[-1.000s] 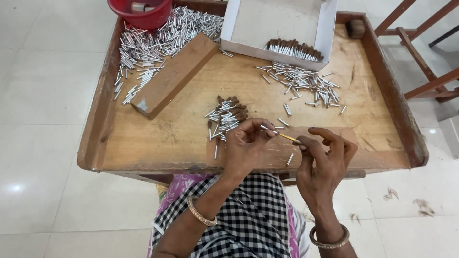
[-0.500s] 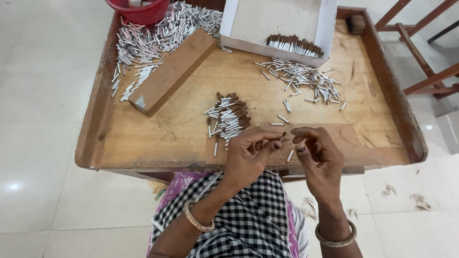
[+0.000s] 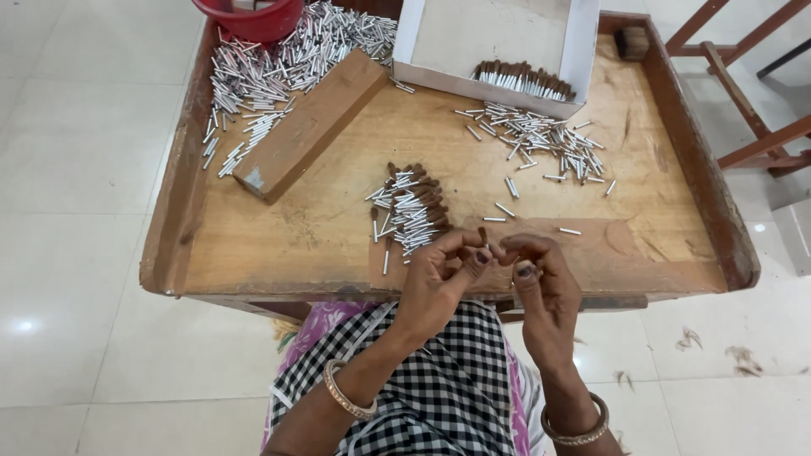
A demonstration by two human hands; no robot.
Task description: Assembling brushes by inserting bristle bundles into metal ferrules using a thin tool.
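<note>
My left hand (image 3: pixel 442 272) and my right hand (image 3: pixel 541 274) meet at the near edge of a wooden tray table (image 3: pixel 253 245). Between the fingertips of both hands is one small stick with a brown tip (image 3: pixel 483 236); most of it is hidden by the fingers. Just beyond my left hand lies a small heap of white sticks with brown tips (image 3: pixel 411 209). A few single white sticks (image 3: pixel 505 211) lie loose in front of my right hand.
A long wooden block (image 3: pixel 308 125) lies diagonally at the left. Behind it spreads a big pile of plain white sticks (image 3: pixel 270 72) and a red bowl (image 3: pixel 251 15). A white cardboard box (image 3: pixel 490 38) holds brown-tipped sticks; more white sticks (image 3: pixel 541 139) are scattered before it. Wooden chair frame (image 3: pixel 743 76) at right.
Both hands have drawn closer together and nearer the tray's front edge. The stick, earlier held out sideways between the hands, is now pinched upright between the fingertips.
</note>
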